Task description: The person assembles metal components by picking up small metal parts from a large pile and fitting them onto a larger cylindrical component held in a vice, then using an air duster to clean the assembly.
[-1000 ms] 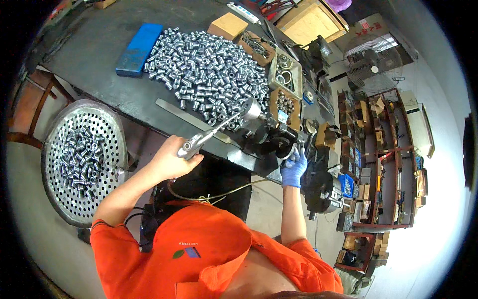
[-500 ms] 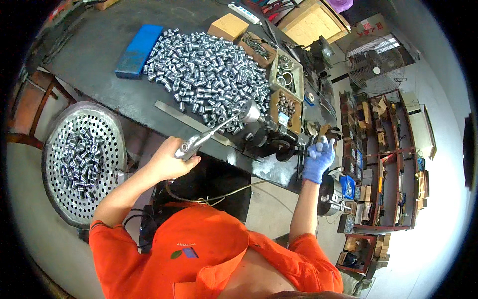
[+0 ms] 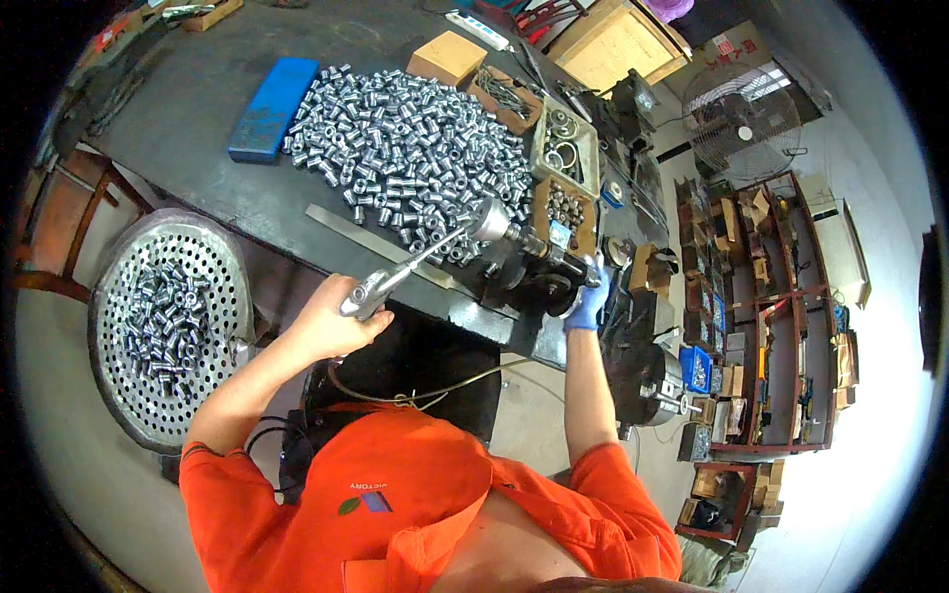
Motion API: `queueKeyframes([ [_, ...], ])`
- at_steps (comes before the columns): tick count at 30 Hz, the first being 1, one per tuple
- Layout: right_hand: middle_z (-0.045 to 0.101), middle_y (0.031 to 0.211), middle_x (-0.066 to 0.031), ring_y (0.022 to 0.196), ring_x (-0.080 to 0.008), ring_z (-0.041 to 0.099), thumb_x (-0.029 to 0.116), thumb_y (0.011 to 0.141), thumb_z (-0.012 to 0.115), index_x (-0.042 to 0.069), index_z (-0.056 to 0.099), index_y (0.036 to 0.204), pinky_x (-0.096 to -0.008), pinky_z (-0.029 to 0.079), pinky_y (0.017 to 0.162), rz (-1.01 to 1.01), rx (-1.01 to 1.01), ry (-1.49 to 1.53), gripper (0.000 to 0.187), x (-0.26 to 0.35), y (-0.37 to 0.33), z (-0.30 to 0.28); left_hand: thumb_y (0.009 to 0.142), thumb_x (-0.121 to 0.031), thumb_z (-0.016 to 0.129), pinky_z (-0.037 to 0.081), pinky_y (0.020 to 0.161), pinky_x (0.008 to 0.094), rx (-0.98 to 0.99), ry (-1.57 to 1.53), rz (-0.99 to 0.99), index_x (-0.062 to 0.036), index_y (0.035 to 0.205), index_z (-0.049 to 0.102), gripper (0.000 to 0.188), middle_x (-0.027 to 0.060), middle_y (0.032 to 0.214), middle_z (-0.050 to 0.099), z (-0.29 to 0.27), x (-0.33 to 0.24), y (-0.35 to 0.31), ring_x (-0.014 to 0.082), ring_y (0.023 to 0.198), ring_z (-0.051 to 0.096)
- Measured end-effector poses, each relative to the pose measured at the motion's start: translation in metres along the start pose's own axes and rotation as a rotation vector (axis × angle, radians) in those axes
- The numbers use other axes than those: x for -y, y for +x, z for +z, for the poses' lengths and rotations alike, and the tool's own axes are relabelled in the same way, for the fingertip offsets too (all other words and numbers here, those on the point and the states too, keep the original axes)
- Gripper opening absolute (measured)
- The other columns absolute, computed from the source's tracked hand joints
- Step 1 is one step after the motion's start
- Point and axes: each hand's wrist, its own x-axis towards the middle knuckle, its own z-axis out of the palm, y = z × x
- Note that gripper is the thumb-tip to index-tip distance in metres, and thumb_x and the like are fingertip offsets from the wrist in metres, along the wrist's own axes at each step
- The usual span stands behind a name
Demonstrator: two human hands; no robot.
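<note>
Left hand (image 3: 339,314): grip wrapped round silver tool (image 3: 370,292) over counter (image 3: 188,138) near edge, tip at dark fixture (image 3: 542,269). Gloved right hand (image 3: 590,301) at fixture's right end, can't tell its grip. Metal sleeves (image 3: 405,148) heaped left.

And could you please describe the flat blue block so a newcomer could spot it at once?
On the dark workbench, find the heap of shiny metal parts. Along its left edge lies a flat, oblong blue block, its colour setting it apart from the silvery parts.
</note>
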Motion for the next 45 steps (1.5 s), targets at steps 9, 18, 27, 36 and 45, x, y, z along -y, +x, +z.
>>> queueKeyframes([
  [9, 0.033, 0.046, 0.0042, 0.035, -0.0063, 0.024, 0.042, 0.089, 0.046, 0.005, 0.06, 0.085, -0.0201, 0.02, 0.032, 0.004, 0.221, 0.008, 0.039, 0.078, -0.101, 0.008, 0.071, -0.017, 0.063, 0.045, 0.05, 0.0337, -0.058, 0.01, 0.079, -0.0004, 0.061, 0.056, 0.021, 0.0105, 0.049, 0.056, -0.003, -0.001, 0.0, 0.0235, 0.047, 0.058],
  [18, 0.049, 0.058, -0.0007, 0.041, -0.008, 0.039, 0.042, 0.086, 0.052, 0.003, 0.059, 0.088, -0.0193, 0.029, 0.033, 0.032, 0.122, 0.261, 0.039, 0.031, 0.023, -0.004, 0.075, -0.01, 0.066, 0.046, 0.047, 0.0262, 0.028, 0.015, -0.019, -0.0018, 0.072, 0.051, 0.018, 0.0038, 0.059, 0.056, -0.003, -0.007, 0.0, 0.0116, 0.05, 0.057],
  [27, 0.052, 0.058, -0.0017, 0.042, -0.0082, 0.04, 0.031, 0.086, 0.055, -0.001, 0.058, 0.091, -0.0217, 0.035, 0.039, -0.097, 0.046, -0.125, 0.032, 0.061, -0.116, -0.03, 0.076, -0.01, 0.065, 0.045, 0.048, 0.0255, 0.028, 0.012, -0.072, -0.0011, 0.073, 0.053, 0.015, 0.0045, 0.059, 0.057, -0.005, -0.016, -0.011, 0.0107, 0.051, 0.057],
  [36, 0.041, 0.133, -0.0123, 0.112, -0.022, 0.049, 0.015, 0.067, 0.075, 0.004, 0.03, 0.135, -0.0355, 0.042, 0.093, -0.1, 0.936, -0.529, 0.082, 0.016, -0.241, 0.095, 0.08, -0.01, 0.065, 0.046, 0.059, 0.0238, -0.248, -0.147, 0.301, 0.0006, 0.091, 0.055, 0.018, 0.0025, 0.07, 0.059, 0.008, -0.043, -0.024, 0.0084, 0.065, 0.057],
  [45, 0.039, 0.132, -0.0103, 0.118, -0.0145, 0.04, 0.019, 0.066, 0.076, 0.003, 0.025, 0.136, -0.0285, 0.032, 0.099, 0.103, 1.134, -0.417, 0.088, -0.015, -0.263, 0.133, 0.073, -0.03, 0.071, 0.047, 0.056, 0.0306, -0.292, 0.019, 0.362, -0.0015, 0.09, 0.057, 0.036, 0.0075, 0.065, 0.06, 0.044, -0.035, -0.038, 0.0185, 0.061, 0.061],
])
